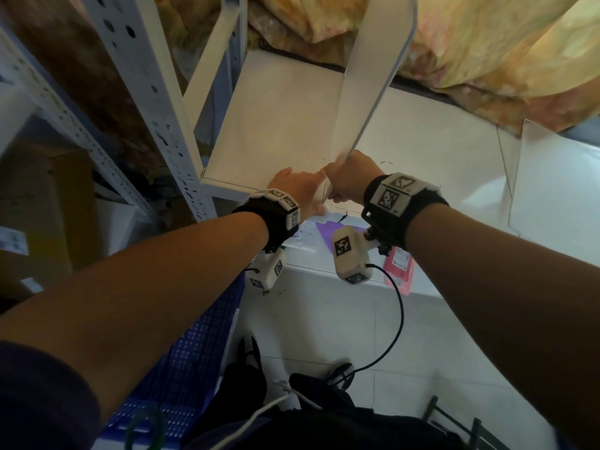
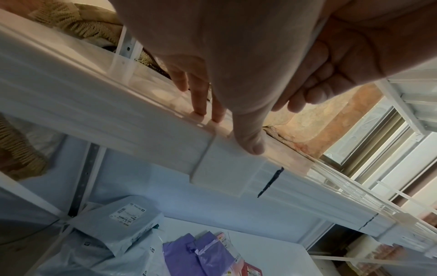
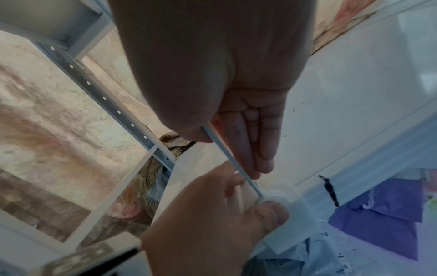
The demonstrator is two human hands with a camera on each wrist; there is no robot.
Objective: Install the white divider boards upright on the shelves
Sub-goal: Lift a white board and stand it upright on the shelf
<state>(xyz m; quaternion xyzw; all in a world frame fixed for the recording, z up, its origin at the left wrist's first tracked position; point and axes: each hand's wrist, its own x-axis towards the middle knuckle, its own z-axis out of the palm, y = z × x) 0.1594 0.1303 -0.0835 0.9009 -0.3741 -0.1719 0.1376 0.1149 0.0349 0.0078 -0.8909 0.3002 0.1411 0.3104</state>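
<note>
A white divider board stands upright on the white shelf, running from front to back. My right hand pinches its front edge, thumb on one face and straight fingers on the other. My left hand is right beside it at the shelf's front lip. Its fingers lie on the shelf top and its thumb presses the white clip at the board's foot, pinching it against the lip. A second white divider stands at the shelf's left end.
Perforated grey uprights frame the shelf on the left. A yellow floral cloth hangs behind. The lower shelf holds purple and grey parcels. A blue crate sits by my legs, a cardboard box at left.
</note>
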